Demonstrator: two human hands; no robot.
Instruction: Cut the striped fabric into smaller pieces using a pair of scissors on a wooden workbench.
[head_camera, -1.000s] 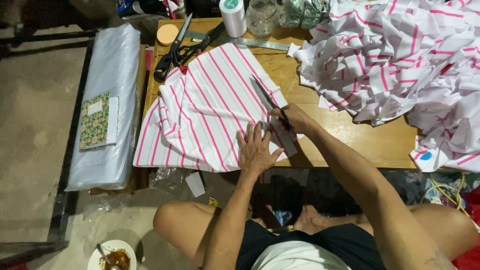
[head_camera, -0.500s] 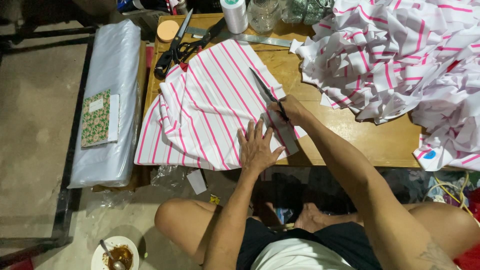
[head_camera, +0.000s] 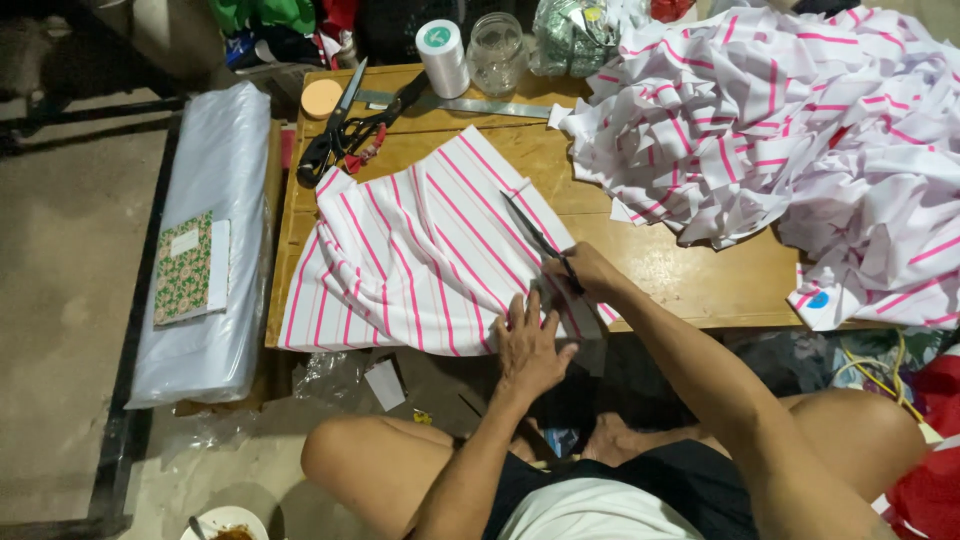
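A: Hands?
B: Right hand (head_camera: 590, 272) clamped on scissors (head_camera: 540, 243), blades lying on the striped fabric piece (head_camera: 420, 250). Left hand (head_camera: 528, 345) flat, fingers spread, pressing the fabric's near edge.
A: Fabric location?
B: Spread on the wooden surface (head_camera: 680, 275), left-centre, overhanging the near edge. Striped scrap pile (head_camera: 780, 130) far right. Second black scissors (head_camera: 345, 130) and thread spool (head_camera: 442, 55) at far edge.

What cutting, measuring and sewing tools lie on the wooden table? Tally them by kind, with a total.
Scissors: 2, one in the right hand
Metal ruler: 1
Thread spool: 1
Total: 4
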